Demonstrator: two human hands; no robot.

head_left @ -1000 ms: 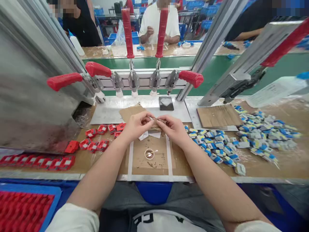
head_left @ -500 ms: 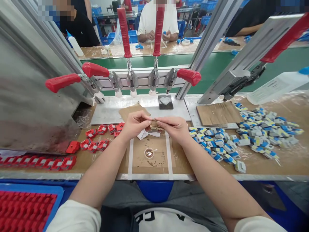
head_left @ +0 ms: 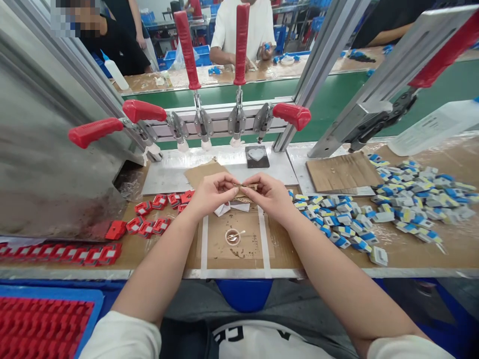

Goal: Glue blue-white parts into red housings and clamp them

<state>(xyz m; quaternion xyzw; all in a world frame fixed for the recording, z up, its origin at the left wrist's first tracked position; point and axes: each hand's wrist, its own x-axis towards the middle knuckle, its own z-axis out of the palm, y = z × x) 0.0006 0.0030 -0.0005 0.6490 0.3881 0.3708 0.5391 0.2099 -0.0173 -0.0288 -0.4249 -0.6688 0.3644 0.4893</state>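
My left hand (head_left: 217, 194) and my right hand (head_left: 268, 195) meet at the middle of the bench, fingertips nearly touching. Both are closed in a pinch on a small thin brownish piece (head_left: 251, 186), mostly covered by the fingers, its kind unclear. Just under them lie folded cardboard (head_left: 243, 198) and white paper scraps (head_left: 223, 209). Nearer to me stands a small round cup (head_left: 232, 237) with a thin white stick in it. Red parts (head_left: 160, 201) lie beside my left forearm. Many grey, blue and yellow parts (head_left: 339, 219) are heaped to the right of my right hand.
Red-handled toggle clamps (head_left: 239, 45) stand on a metal frame behind my hands. A dark block (head_left: 257, 156) rests on the metal plate. To the right are a cardboard sheet (head_left: 342, 172) and a white bottle (head_left: 436, 127). A person in white works opposite.
My right fingers have curled in more, and more of the thin piece shows between them. The view has shifted slightly. Across the bench, the person's hands have moved apart.
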